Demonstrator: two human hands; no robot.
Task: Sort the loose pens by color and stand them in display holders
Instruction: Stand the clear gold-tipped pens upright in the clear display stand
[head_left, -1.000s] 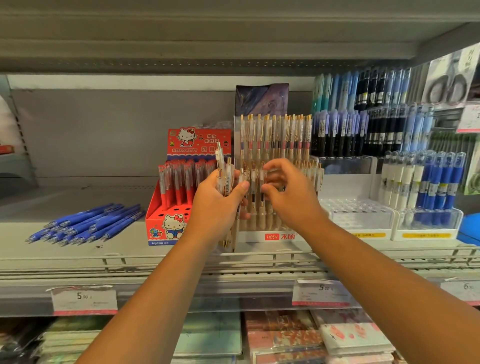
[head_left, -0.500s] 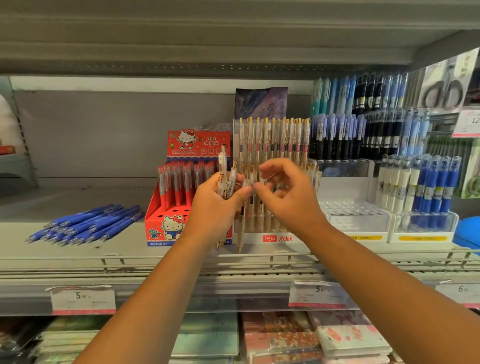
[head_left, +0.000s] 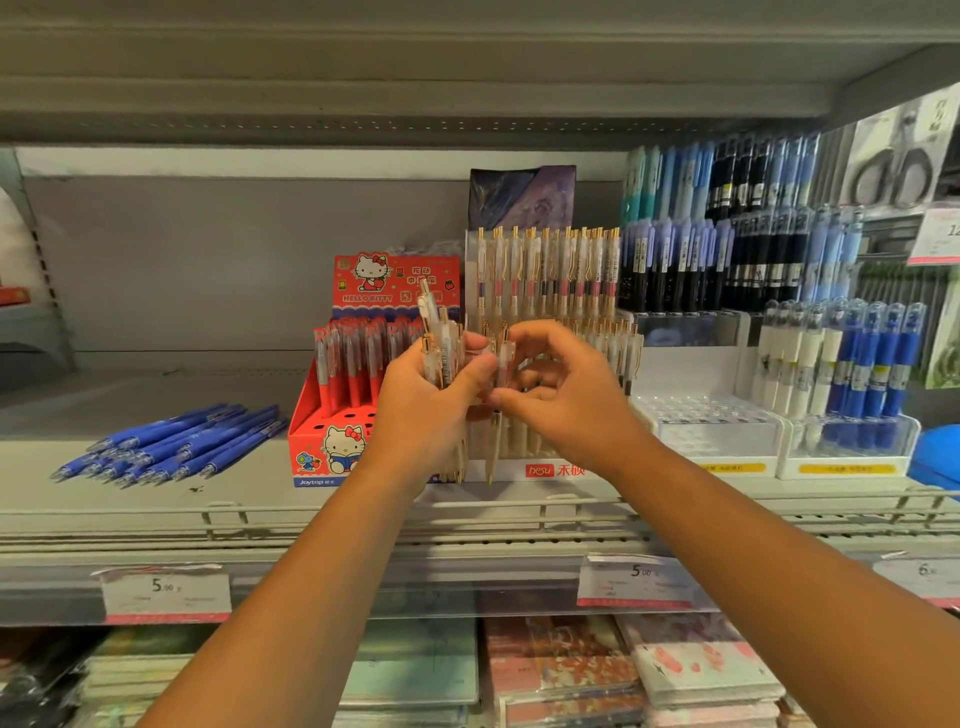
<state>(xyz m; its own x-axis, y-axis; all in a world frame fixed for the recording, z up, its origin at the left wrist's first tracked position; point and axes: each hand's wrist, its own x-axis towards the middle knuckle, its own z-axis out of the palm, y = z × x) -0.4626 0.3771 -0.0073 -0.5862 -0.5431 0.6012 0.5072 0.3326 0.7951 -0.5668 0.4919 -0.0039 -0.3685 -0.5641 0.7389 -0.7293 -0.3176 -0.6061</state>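
Shop shelf (head_left: 156, 374) | my left hand (head_left: 421, 410) gripped white-gold pen bundle (head_left: 441, 343) in front of hesu holder (head_left: 550, 470), as stock | my right hand (head_left: 566, 400) pinched single pen (head_left: 494, 447), likely for slotting

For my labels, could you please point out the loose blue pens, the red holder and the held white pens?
loose blue pens (head_left: 171, 441): head view, middle of the pile
red holder (head_left: 307, 442): head view, front panel
held white pens (head_left: 448, 348): head view, upper barrels

Two slim forearms (head_left: 779, 561) show bare along all their visible length. The left hand (head_left: 421, 410) and right hand (head_left: 566, 400) are likewise bare, wrists and fingers uncovered.
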